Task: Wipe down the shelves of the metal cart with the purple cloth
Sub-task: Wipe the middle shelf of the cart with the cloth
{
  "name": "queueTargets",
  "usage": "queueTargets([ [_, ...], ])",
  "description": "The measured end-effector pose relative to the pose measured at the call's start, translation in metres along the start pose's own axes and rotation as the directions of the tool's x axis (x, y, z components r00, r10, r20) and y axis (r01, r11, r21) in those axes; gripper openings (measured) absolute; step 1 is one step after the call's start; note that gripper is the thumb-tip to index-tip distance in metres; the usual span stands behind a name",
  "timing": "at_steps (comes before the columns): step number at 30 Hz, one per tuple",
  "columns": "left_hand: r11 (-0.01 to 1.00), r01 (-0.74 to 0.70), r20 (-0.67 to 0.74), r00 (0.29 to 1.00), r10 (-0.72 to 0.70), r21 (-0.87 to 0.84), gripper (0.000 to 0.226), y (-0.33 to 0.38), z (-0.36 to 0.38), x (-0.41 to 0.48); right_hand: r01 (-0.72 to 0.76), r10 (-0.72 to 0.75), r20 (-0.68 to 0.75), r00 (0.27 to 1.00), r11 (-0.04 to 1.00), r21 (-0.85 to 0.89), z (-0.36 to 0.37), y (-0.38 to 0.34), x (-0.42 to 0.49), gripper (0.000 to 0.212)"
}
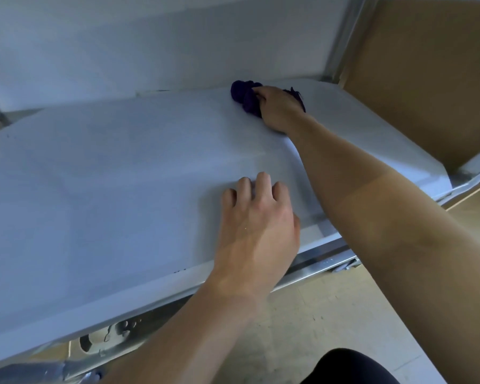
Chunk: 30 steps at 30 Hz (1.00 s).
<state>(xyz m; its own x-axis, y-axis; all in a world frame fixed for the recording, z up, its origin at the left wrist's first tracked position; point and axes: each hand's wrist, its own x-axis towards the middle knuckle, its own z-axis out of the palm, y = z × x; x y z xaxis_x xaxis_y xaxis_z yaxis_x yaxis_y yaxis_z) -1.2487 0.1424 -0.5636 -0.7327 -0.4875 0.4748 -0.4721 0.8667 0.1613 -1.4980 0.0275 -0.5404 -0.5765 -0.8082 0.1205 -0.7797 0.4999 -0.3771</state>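
Cloth [244, 97] soft, light, probably slides easily; right hand [277, 112] clutches bunched wad from above at shelf [122, 176] back. Left hand [258, 225] flat, fingers relaxed, braced on shelf.

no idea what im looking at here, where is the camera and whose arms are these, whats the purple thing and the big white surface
There is no machine here: one camera, worn on a person's head, looks forward and down, so the two bare arms are that person's own. The big pale surface is a shelf of the metal cart, whose bare metal shows along the near edge. The right hand reaches to the far side and grips a bunched purple cloth against the shelf. The left hand rests on the shelf nearer the camera, holding nothing.
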Motion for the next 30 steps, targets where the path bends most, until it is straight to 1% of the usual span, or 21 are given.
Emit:
queueTargets([
  [2, 1.0, 0.0, 0.006, 1.0, 0.0, 0.003, 0.014, 0.0, -0.001, 0.0, -0.005, 0.006, 0.012, 1.0, 1.0, -0.006, -0.002, 0.0, 0.002, 0.035],
  [4, 1.0, 0.002, 0.007, 1.0, -0.002, 0.004, 0.014, -0.001, -0.001, 0.002, 0.016, -0.015, 0.025, 1.0, 1.0, -0.023, -0.004, 0.001, -0.001, 0.036],
  [7, 1.0, -0.004, 0.016, 1.0, 0.003, 0.016, 0.015, -0.001, -0.002, 0.004, 0.079, -0.077, 0.046, 0.996, 0.996, -0.035, -0.005, 0.004, -0.011, 0.035],
  [10, 1.0, -0.002, 0.02, 1.0, 0.002, 0.012, 0.01, -0.001, -0.003, 0.006, 0.165, -0.162, 0.065, 0.985, 0.986, -0.039, -0.004, 0.004, -0.034, 0.038],
  [12, 1.0, 0.003, 0.023, 1.0, -0.004, 0.016, 0.01, -0.001, -0.002, 0.005, 0.241, -0.238, 0.047, 0.97, 0.966, -0.095, -0.002, 0.008, -0.055, 0.04],
  [14, 1.0, 0.006, 0.02, 1.0, -0.006, 0.021, 0.011, -0.002, -0.003, 0.005, 0.262, -0.26, 0.035, 0.965, 0.951, -0.161, -0.004, 0.016, -0.073, 0.041],
  [16, 1.0, 0.007, 0.019, 1.0, -0.008, 0.02, 0.013, -0.003, -0.003, 0.005, 0.237, -0.236, 0.025, 0.971, 0.955, -0.177, -0.009, 0.024, -0.08, 0.042],
  [21, 0.999, 0.02, 0.039, 0.999, -0.021, 0.029, 0.018, -0.003, -0.003, 0.004, 0.142, -0.14, 0.024, 0.99, 0.986, -0.084, -0.027, 0.056, -0.075, 0.042],
  [24, 1.0, 0.011, 0.037, 0.999, -0.012, 0.027, 0.02, -0.003, -0.003, 0.004, -0.007, 0.007, -0.001, 1.0, 0.996, -0.09, -0.045, 0.097, -0.07, 0.042],
  [26, 1.0, 0.006, 0.04, 0.999, -0.007, 0.029, 0.021, -0.003, -0.003, 0.004, -0.123, 0.118, -0.048, 0.992, 0.985, -0.121, -0.056, 0.125, -0.069, 0.043],
  [27, 0.999, 0.004, 0.043, 0.999, -0.005, 0.034, 0.021, -0.003, -0.002, 0.005, -0.159, 0.151, -0.064, 0.986, 0.978, -0.133, -0.06, 0.134, -0.067, 0.043],
  [30, 0.999, -0.005, 0.052, 0.999, 0.002, 0.045, 0.021, -0.003, -0.002, 0.003, -0.172, 0.165, -0.058, 0.985, 0.975, -0.139, -0.062, 0.143, -0.059, 0.044],
])
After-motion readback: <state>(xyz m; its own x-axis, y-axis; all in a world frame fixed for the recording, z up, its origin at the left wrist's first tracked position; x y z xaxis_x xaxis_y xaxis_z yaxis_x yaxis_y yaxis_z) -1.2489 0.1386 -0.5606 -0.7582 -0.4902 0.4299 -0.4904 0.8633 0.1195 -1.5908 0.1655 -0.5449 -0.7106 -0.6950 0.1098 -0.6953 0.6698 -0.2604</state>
